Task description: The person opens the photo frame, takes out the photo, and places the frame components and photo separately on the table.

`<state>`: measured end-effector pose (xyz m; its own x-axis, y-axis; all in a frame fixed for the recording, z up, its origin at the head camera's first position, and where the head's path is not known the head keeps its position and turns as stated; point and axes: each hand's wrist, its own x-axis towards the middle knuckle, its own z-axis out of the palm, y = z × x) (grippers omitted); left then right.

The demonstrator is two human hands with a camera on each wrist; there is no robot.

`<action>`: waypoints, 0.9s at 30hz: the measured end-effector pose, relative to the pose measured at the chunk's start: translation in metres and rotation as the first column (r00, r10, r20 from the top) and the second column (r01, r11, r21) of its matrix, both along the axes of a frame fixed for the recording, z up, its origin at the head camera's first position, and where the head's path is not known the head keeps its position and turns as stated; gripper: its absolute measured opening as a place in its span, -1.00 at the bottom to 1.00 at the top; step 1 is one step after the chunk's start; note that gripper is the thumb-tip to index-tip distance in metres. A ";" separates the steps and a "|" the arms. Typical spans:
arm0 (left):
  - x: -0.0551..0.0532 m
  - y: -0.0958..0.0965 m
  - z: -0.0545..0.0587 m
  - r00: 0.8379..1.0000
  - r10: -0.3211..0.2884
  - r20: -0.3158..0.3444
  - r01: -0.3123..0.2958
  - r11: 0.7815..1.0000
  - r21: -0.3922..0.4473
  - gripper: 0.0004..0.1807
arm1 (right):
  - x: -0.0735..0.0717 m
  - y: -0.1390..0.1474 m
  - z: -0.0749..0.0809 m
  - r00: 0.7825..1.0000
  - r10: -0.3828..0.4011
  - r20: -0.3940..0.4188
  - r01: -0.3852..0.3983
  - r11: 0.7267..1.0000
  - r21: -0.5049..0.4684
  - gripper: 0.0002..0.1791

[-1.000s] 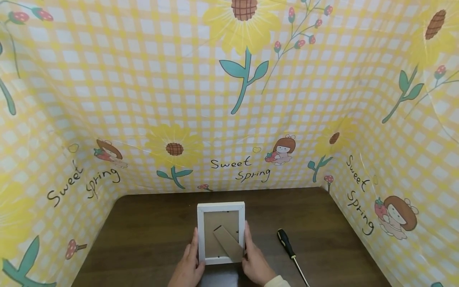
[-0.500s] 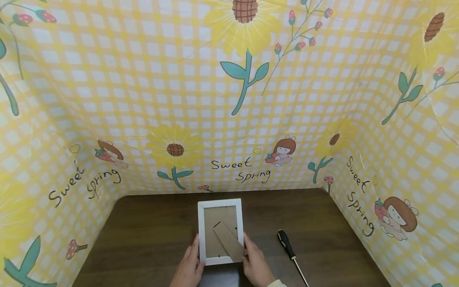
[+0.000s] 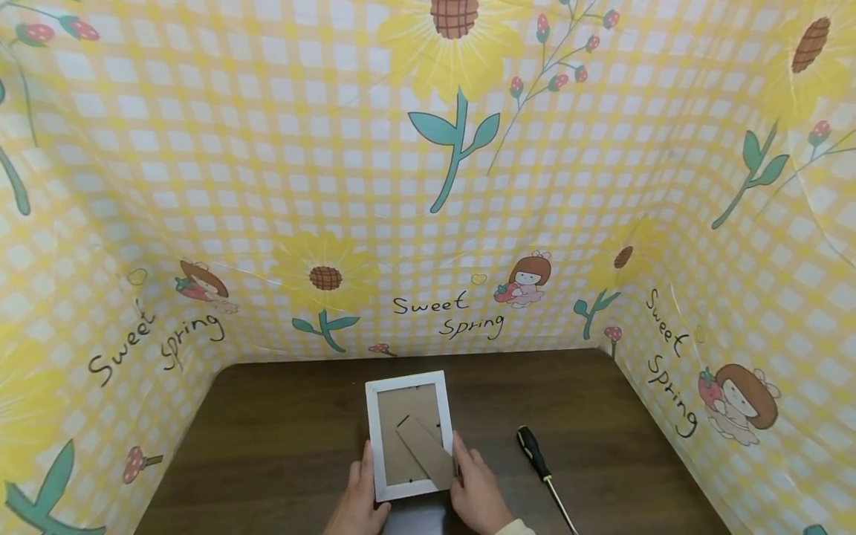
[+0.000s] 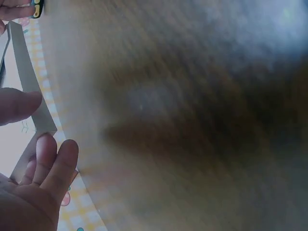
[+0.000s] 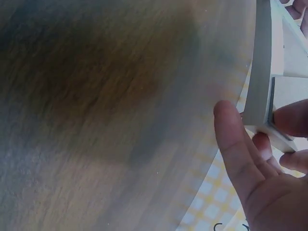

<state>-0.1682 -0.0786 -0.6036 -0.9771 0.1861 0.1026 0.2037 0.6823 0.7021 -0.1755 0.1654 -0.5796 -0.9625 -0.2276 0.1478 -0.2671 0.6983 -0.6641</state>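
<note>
The left hand [image 3: 357, 496] and right hand [image 3: 478, 492] pinch the picture frame [image 3: 409, 438] by its 2 sides, at the table's [image 3: 281, 431] near middle. Its far end now leans further left; the screwdriver [image 3: 545, 471], right, hasn't moved.

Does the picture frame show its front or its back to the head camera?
The picture frame shows its back: the head view has the brown board and slanting stand.

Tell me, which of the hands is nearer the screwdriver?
The right hand, which holds the side of the frame towards the screwdriver; the left hand holds the opposite side.
</note>
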 end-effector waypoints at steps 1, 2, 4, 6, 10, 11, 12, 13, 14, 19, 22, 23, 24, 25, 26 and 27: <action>0.000 0.000 -0.001 1.000 0.003 -0.004 -0.003 1.000 -0.007 0.16 | 0.000 0.000 0.000 1.000 -0.001 0.022 0.000 1.000 0.010 -0.15; 0.000 0.000 -0.002 1.000 0.007 -0.002 -0.007 1.000 -0.014 0.15 | -0.001 0.000 0.000 0.999 -0.002 0.035 0.001 1.000 0.025 -0.15; 0.000 0.000 -0.002 1.000 0.004 0.002 -0.004 1.000 -0.022 0.15 | -0.001 0.000 0.000 0.997 0.000 0.075 -0.003 0.999 0.038 -0.14; -0.001 -0.001 -0.002 0.999 -0.011 0.033 0.012 0.999 -0.031 0.15 | -0.002 0.001 -0.001 0.994 0.008 0.108 -0.013 0.999 0.042 -0.13; -0.002 -0.005 -0.002 0.993 -0.065 0.101 0.070 0.996 -0.051 0.19 | -0.003 0.004 -0.006 0.986 0.031 0.166 -0.038 0.998 0.043 -0.10; -0.002 -0.007 -0.002 0.990 -0.081 0.115 0.088 0.995 -0.056 0.20 | -0.004 0.004 -0.008 0.984 0.037 0.174 -0.044 0.998 0.040 -0.10; -0.002 -0.008 -0.002 0.989 -0.098 0.111 0.105 0.993 -0.061 0.20 | -0.004 0.005 -0.010 0.983 0.042 0.177 -0.049 0.998 0.038 -0.10; -0.001 -0.009 -0.003 0.988 -0.114 0.106 0.122 0.990 -0.068 0.20 | -0.004 0.005 -0.011 0.982 0.046 0.181 -0.053 0.998 0.034 -0.10; 0.000 -0.010 -0.003 0.986 -0.131 0.100 0.139 0.988 -0.071 0.20 | -0.004 0.005 -0.013 0.982 0.048 0.184 -0.054 0.998 0.032 -0.11; 0.001 -0.013 -0.004 0.981 -0.175 0.084 0.181 0.981 -0.074 0.18 | -0.003 0.007 -0.014 0.979 0.058 0.196 -0.062 0.998 0.013 -0.12; 0.001 -0.014 -0.004 0.978 -0.178 0.113 0.186 0.981 -0.064 0.18 | -0.002 0.008 -0.013 0.976 0.072 0.204 -0.073 0.997 -0.003 -0.13; 0.000 -0.014 -0.003 0.976 -0.180 0.126 0.188 0.980 -0.058 0.18 | -0.001 0.008 -0.014 0.976 0.077 0.203 -0.078 0.997 -0.004 -0.14; 0.000 -0.015 -0.003 0.973 -0.183 0.143 0.192 0.980 -0.052 0.18 | -0.001 0.008 -0.014 0.978 0.081 0.195 -0.083 0.997 0.002 -0.15; -0.001 -0.015 -0.003 0.969 -0.188 0.160 0.197 0.979 -0.042 0.18 | -0.001 0.008 -0.015 0.977 0.086 0.193 -0.089 0.996 0.005 -0.16; -0.001 -0.015 -0.003 0.966 -0.198 0.168 0.207 0.978 -0.035 0.18 | -0.001 0.009 -0.016 0.977 0.091 0.194 -0.095 0.995 0.011 -0.17; -0.001 -0.016 -0.004 0.961 -0.209 0.179 0.217 0.976 -0.027 0.17 | -0.001 0.009 -0.018 0.975 0.096 0.202 -0.101 0.995 0.015 -0.19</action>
<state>-0.1695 -0.0946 -0.6073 -0.9164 0.3924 -0.0790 0.2254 0.6691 0.7082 -0.1770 0.1740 -0.5974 -0.9444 -0.3243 -0.0536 -0.1984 0.6923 -0.6938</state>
